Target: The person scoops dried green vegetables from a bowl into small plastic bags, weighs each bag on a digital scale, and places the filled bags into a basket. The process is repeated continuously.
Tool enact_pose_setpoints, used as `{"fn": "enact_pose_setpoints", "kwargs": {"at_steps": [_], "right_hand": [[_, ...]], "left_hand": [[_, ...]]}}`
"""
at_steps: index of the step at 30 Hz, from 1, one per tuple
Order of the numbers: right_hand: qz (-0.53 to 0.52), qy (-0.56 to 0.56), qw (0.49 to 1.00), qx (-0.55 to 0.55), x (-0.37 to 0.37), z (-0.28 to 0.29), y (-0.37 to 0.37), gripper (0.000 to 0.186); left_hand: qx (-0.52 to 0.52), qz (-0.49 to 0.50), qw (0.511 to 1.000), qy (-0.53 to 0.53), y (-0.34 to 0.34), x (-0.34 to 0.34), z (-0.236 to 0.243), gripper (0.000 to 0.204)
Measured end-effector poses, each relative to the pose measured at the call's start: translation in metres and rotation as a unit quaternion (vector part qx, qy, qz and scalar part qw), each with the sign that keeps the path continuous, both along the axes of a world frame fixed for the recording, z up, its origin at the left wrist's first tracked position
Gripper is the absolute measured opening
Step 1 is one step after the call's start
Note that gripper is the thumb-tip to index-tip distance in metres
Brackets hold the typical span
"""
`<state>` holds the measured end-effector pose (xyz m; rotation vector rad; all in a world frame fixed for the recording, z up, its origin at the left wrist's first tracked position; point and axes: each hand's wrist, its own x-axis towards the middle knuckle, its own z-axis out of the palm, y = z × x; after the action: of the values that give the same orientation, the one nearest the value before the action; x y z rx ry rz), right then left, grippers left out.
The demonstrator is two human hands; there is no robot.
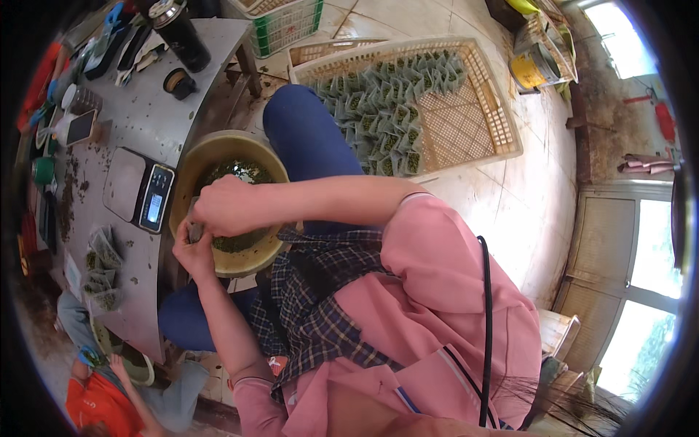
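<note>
A small bag (195, 231) was pinched above the left side of a basin (195, 154) of green leaves (244, 173), its handling apparently mid-step; a steady grip seemed called for next. It was clamped between the left (193, 251) and right hands (224, 207), drawn together, fingers curled. A scale (125, 188) was seen alongside.

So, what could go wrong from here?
Two possible risks. The left hand seems to pinch a small greyish bag at the rim of the basin; if that grip slips, it might fall in or beside it. The scale sits near the edge of the metal table, so a stray knock could shift it.
</note>
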<state>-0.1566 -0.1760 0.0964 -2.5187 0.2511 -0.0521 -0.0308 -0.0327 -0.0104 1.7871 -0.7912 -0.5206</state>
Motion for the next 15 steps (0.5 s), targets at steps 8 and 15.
{"fn": "enact_pose_setpoints", "kwargs": {"at_steps": [8,15], "right_hand": [[-0.187,-0.242,0.947,0.099,-0.117,0.014,-0.039,0.032],[-0.565,-0.308,0.756,0.118,-0.302,0.000,-0.114,0.014]], "left_hand": [[-0.058,-0.183,0.981,0.016,-0.068,-0.086,0.100,0.058],[-0.066,-0.178,0.982,0.000,-0.086,-0.061,0.065,0.044]]}}
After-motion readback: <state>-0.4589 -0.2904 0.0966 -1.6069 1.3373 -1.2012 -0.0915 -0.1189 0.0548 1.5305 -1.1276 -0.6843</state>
